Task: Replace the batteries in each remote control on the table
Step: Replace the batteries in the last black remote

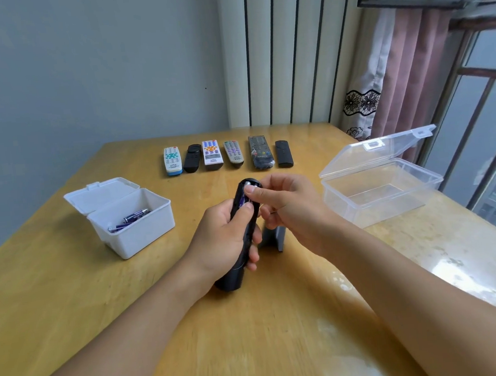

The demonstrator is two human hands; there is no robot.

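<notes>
Black remote control (pixel 240 236) held above the middle of the wooden table (pixel 71 308), back upward and battery compartment uncovered. Its long axis runs from the near edge toward the far edge, leaning slightly right; the compartment end points away from the person. The left hand (pixel 220 244) wraps around the body, thumb laid along the compartment. The right hand (pixel 284 205) pinches a purple battery (pixel 243 200) seated in the compartment, thumb pressing at its far end. The hands meet over the remote.

A dark battery cover (pixel 275 236) lies on the table just beneath the right hand. Six further remotes (pixel 227 156) lie in a row near the far edge, each with its long axis toward that edge. An open white box (pixel 133 225) holding purple batteries (pixel 135 217) stands toward the left edge. An open clear plastic box (pixel 382 191) stands toward the right edge; nothing shows inside it.
</notes>
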